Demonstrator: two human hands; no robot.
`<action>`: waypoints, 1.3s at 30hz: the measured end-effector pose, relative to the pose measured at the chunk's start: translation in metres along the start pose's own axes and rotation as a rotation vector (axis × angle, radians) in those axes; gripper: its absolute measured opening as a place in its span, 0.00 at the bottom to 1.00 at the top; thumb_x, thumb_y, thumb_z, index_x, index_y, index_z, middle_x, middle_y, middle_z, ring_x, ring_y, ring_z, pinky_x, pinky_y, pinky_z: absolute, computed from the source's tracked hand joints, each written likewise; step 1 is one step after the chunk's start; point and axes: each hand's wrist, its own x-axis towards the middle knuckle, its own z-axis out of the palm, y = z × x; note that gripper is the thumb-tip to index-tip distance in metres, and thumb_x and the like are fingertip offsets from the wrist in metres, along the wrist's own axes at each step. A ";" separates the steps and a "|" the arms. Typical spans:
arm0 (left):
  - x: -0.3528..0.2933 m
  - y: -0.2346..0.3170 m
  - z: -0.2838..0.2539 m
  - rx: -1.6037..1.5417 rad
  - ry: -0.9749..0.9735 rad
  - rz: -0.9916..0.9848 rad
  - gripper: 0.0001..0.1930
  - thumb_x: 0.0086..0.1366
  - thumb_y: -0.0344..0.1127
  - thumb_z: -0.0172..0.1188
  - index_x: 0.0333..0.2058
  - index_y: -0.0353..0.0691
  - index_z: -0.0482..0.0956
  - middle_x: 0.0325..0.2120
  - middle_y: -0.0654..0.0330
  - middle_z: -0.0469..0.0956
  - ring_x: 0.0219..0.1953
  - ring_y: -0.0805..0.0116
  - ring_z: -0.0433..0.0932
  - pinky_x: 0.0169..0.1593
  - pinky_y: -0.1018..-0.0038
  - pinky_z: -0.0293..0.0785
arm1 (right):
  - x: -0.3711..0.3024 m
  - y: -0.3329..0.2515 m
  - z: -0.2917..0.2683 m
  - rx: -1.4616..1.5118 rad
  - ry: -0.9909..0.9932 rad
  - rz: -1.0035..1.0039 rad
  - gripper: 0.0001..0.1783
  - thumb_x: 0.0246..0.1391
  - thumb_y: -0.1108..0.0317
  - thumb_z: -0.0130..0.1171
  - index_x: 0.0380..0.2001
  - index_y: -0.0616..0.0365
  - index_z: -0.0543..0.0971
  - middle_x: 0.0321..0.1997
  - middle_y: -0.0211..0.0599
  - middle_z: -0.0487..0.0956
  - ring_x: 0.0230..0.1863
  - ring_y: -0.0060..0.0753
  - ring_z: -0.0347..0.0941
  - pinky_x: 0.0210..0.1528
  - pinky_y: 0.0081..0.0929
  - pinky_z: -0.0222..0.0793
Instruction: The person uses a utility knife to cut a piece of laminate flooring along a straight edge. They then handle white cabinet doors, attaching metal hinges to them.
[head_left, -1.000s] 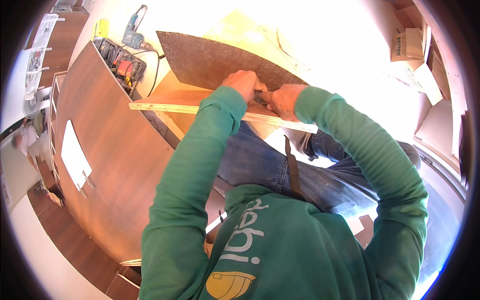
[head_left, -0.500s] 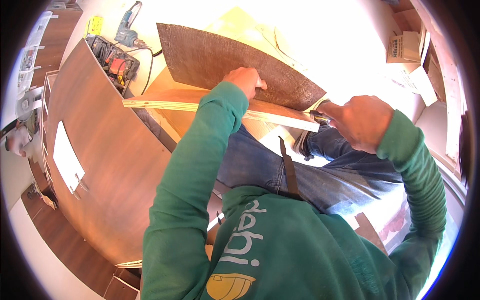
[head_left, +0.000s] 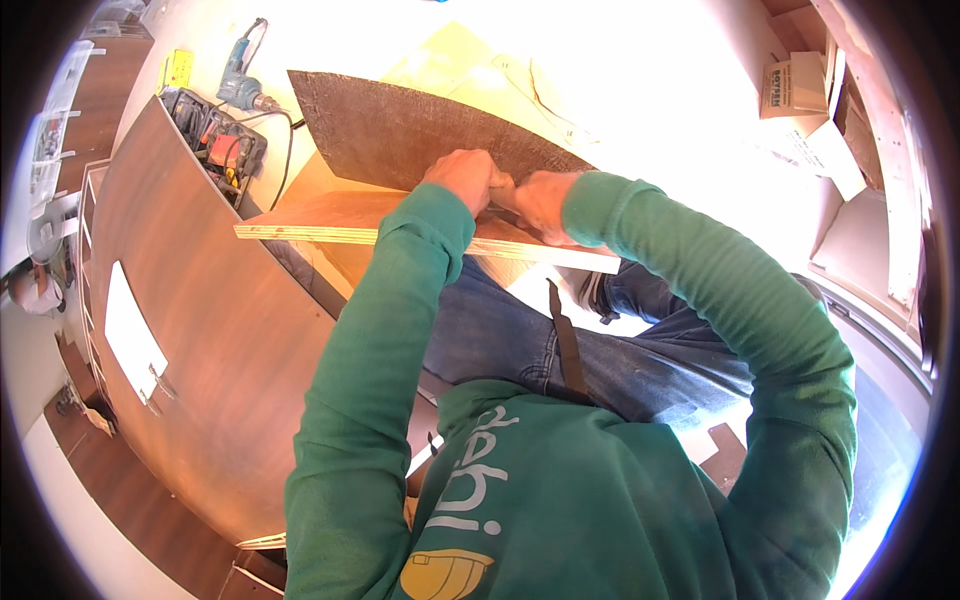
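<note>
A wood-faced plywood board [head_left: 320,213] with a pale layered edge lies across in front of me. Behind it a dark brown sheet [head_left: 400,125] leans up, its lower edge along the board. My left hand [head_left: 463,180] is curled where sheet and board meet, thumb toward the right; what its fingers grip is hidden. Close against it, my right hand [head_left: 545,205] is closed low over the board near its right part. Anything inside the right hand is out of sight behind the fingers.
A large curved-looking brown panel [head_left: 210,330] stands at my left, with a white plate [head_left: 133,325] on it. Beyond are an open tool case [head_left: 220,145], a blue power drill [head_left: 240,85] with its cord, and a yellow box [head_left: 176,68]. Cardboard boxes [head_left: 795,85] sit far right.
My right hand has moved left from the board's right end, where it held a slim tool, to beside my left hand. The tool no longer shows. The left hand stays at the sheet's base.
</note>
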 end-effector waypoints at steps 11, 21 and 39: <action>0.007 -0.005 0.001 0.027 -0.002 -0.007 0.16 0.65 0.22 0.60 0.46 0.46 0.92 0.48 0.40 0.86 0.52 0.37 0.84 0.57 0.55 0.81 | 0.017 0.003 -0.008 -0.332 -0.042 0.026 0.27 0.64 0.67 0.58 0.66 0.44 0.78 0.38 0.54 0.88 0.45 0.59 0.87 0.50 0.51 0.84; -0.005 0.001 0.002 0.067 -0.104 0.004 0.30 0.67 0.15 0.56 0.59 0.57 0.88 0.51 0.46 0.84 0.53 0.45 0.83 0.62 0.59 0.80 | -0.119 0.019 -0.020 -0.413 -0.059 0.161 0.29 0.65 0.66 0.57 0.70 0.40 0.76 0.24 0.47 0.83 0.26 0.50 0.85 0.35 0.51 0.82; -0.006 0.002 0.007 0.143 -0.145 -0.010 0.31 0.68 0.19 0.60 0.61 0.66 0.86 0.54 0.49 0.76 0.62 0.46 0.72 0.72 0.57 0.73 | -0.136 -0.009 -0.009 -0.141 0.290 -0.009 0.26 0.63 0.69 0.61 0.64 0.58 0.76 0.29 0.53 0.85 0.33 0.59 0.84 0.38 0.53 0.79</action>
